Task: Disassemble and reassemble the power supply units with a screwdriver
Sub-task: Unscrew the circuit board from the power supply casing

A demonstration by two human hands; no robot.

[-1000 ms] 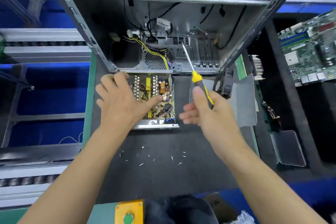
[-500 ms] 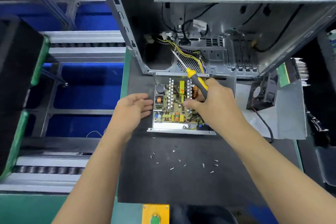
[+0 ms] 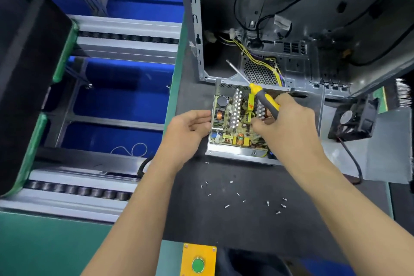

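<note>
An open power supply unit (image 3: 233,153) lies on the dark mat, its circuit board (image 3: 235,123) bare, just in front of an open computer case (image 3: 291,56). My right hand (image 3: 289,127) is over the board's right half and grips a yellow and grey screwdriver (image 3: 264,102), whose shaft points up and left, away from the board. Its fingertips reach down among the board's parts. My left hand (image 3: 188,130) rests against the unit's left wall with loosely bent fingers. Several loose screws (image 3: 244,197) lie on the mat in front of the unit.
A black fan (image 3: 356,119) with its cable lies on a grey metal cover (image 3: 389,152) at the right. Yellow wires (image 3: 259,63) run from the case down to the unit. Roller conveyors (image 3: 78,190) and blue bins stand at the left. A yellow box with a green button (image 3: 198,264) sits at the near edge.
The view has swung left. My left hand came off the board to the unit's left side. My right hand moved with the screwdriver from the right onto the board.
</note>
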